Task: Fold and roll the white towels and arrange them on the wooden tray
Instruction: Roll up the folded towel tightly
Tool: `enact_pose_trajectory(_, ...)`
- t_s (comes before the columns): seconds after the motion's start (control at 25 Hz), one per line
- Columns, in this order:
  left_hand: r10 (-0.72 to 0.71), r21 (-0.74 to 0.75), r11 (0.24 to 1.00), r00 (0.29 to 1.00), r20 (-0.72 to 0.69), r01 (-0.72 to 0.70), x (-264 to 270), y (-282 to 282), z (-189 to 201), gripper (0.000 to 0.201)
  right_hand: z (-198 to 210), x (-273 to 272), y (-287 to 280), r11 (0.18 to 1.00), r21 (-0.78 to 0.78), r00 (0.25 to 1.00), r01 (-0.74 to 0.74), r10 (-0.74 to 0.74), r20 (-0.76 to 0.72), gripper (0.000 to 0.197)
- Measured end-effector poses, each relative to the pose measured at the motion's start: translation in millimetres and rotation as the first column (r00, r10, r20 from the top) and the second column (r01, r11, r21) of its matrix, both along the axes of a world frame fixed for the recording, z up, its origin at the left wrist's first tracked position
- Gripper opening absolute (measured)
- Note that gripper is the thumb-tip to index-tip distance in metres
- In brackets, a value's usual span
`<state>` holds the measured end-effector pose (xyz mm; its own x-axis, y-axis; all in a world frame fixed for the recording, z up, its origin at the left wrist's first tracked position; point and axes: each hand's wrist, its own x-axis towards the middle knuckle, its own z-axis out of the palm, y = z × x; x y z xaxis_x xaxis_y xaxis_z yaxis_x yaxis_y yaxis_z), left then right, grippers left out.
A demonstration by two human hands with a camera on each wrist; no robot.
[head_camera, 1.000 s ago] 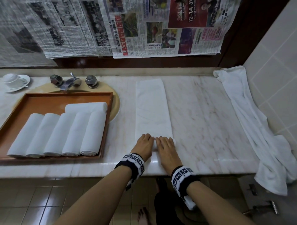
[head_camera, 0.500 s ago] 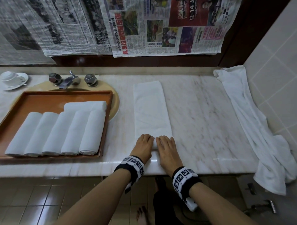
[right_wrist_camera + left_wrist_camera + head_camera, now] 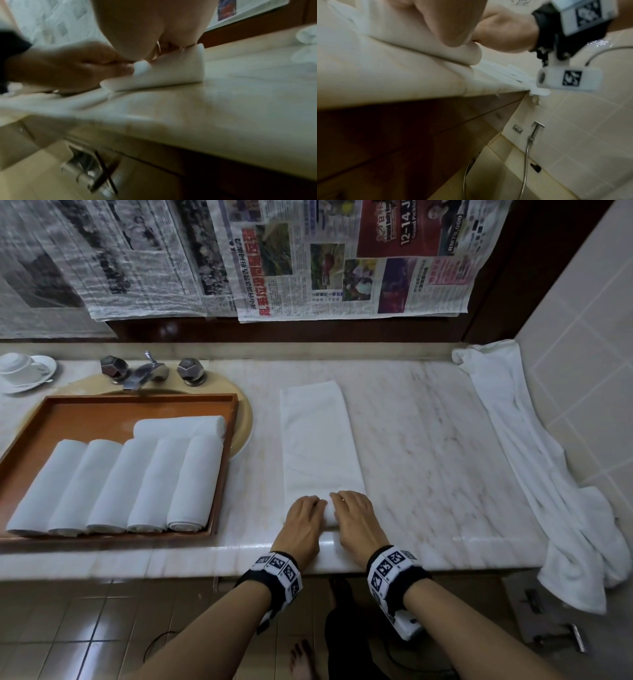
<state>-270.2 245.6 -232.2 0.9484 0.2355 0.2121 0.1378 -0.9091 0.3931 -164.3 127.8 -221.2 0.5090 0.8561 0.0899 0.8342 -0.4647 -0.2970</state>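
- Both hands, left hand (image 3: 305, 517) and right hand (image 3: 354, 513), curl fingers over the folded towel (image 3: 318, 440)'s rolled near end.
- Keep even pressure; roll straight up the counter (image 3: 428, 440).

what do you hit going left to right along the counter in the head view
cup and saucer → wooden tray of rolled towels → folded towel under left hand and right hand → loose towel

Bare marble counter (image 3: 428, 460) lies open between the folded towel (image 3: 318, 440) and a crumpled towel (image 3: 534, 460) along the right wall; the wooden tray (image 3: 226, 460) and faucet (image 3: 144, 373) crowd the left.
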Motion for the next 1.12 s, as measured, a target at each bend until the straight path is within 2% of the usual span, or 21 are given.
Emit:
enact_pose_trajectory(0.08,0.015,0.010,1.000,0.998,-0.056,-0.015,11,8,5,0.053,-6,-6,-9,0.999,0.013,0.995,-0.038,0.037,0.087,0.045)
enact_pose_trajectory(0.16,0.042,0.013,0.999,0.986,-0.164,-0.040,20,11,16,0.041,-6,-2,-10,0.997,0.021,0.995,-0.075,0.073,0.069,0.049)
enact_pose_trajectory(0.24,0.086,0.024,0.996,0.973,-0.214,-0.083,26,10,22,0.040,-3,8,-3,0.998,0.041,0.998,-0.057,0.055,0.038,0.049)
enact_pose_trajectory(0.36,0.103,0.040,0.994,0.990,-0.100,-0.099,15,0,21,0.047,10,14,8,0.998,-0.019,0.998,-0.057,0.057,-0.023,0.044)
enact_pose_trajectory(0.48,0.029,0.067,0.997,0.999,-0.025,-0.027,-3,-11,11,0.053,14,10,12,0.992,-0.121,0.995,-0.045,0.033,-0.098,0.046)
enact_pose_trajectory(0.68,0.051,0.081,0.996,0.993,-0.108,-0.042,17,2,18,0.041,-5,-15,-3,1.000,-0.014,0.994,-0.007,0.008,0.107,0.053)
enact_pose_trajectory(0.8,0.074,0.051,0.997,0.965,-0.252,-0.063,31,6,30,0.043,-3,-8,0,1.000,0.000,0.996,-0.013,0.012,0.093,0.053)
enact_pose_trajectory(0.92,0.124,0.114,0.988,0.975,-0.183,-0.104,17,-2,30,0.057,2,7,9,0.999,0.036,0.997,-0.031,0.028,0.071,0.046)
enact_pose_trajectory(1.0,0.097,0.142,0.986,0.990,-0.105,-0.081,1,-11,20,0.070,5,11,14,0.999,0.015,0.999,-0.036,0.037,-0.011,0.041)
enact_pose_trajectory(1.04,0.068,0.132,0.990,0.993,-0.101,-0.055,-5,-13,15,0.071,6,9,14,0.999,-0.023,0.999,-0.032,0.031,-0.043,0.041)
enact_pose_trajectory(1.12,0.036,0.141,0.990,0.995,-0.090,-0.023,-8,-11,11,0.060,4,1,10,0.999,-0.043,1.000,-0.008,0.007,-0.012,0.044)
